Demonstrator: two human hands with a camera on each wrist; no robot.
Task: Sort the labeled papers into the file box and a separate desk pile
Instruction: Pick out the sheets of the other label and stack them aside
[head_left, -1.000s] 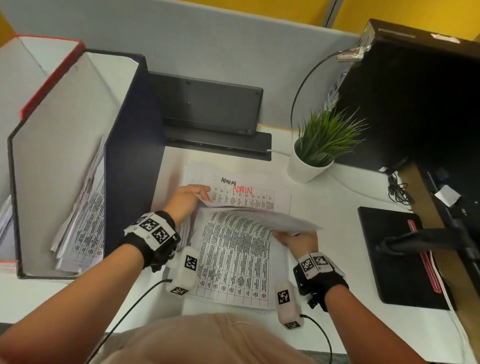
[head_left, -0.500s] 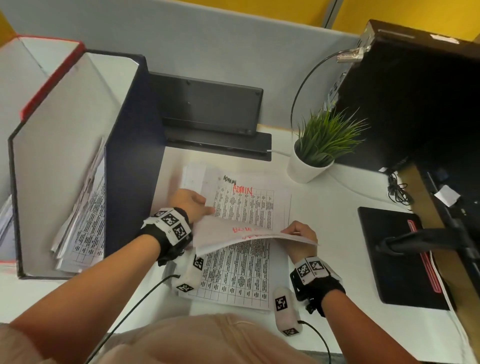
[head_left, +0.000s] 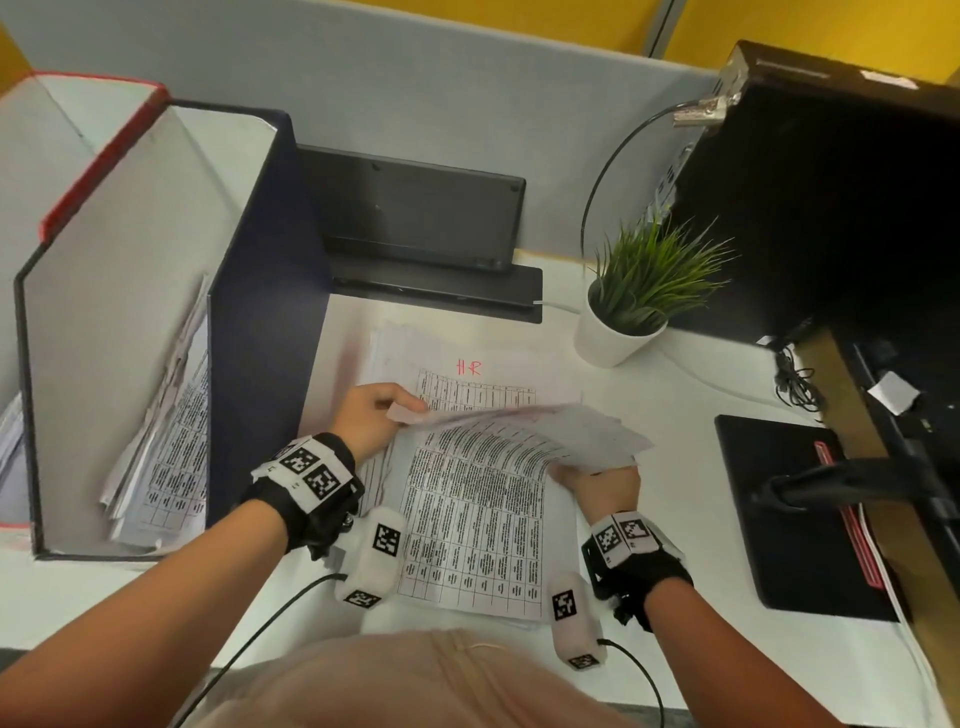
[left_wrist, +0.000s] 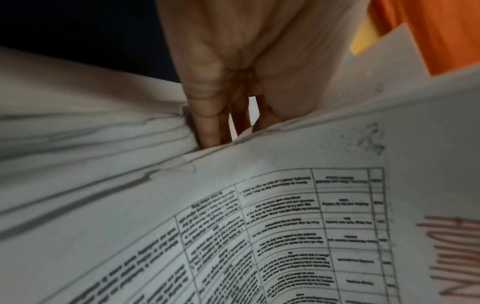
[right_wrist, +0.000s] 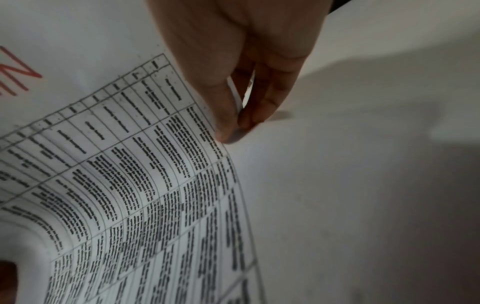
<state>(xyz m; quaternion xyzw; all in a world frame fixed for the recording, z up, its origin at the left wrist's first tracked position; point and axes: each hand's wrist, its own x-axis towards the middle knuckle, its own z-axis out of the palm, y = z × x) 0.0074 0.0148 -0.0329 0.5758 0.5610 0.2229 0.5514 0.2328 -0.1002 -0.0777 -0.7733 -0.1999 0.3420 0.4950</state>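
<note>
Head view, nearest first: a printed sheet (head_left: 519, 436) is lifted off the paper stack (head_left: 467, 540) on the white desk (head_left: 675, 431). Right hand (head_left: 597, 486) pinches the sheet's right edge between thumb and fingertips; the right wrist view confirms the fingers (right_wrist: 259, 111) closed on the paper edge. Left hand (head_left: 366, 418) grips the sheet's left corner, fingers curled over it. Beyond the lifted sheet lies a flat pile whose top page (head_left: 478, 379) bears "HR" in red. Left of the hands stands the dark file box (head_left: 265, 312), papers (head_left: 166, 447) leaning inside. Farther back: a potted plant (head_left: 639, 296) at right and a black device (head_left: 415, 218) against the partition.
</note>
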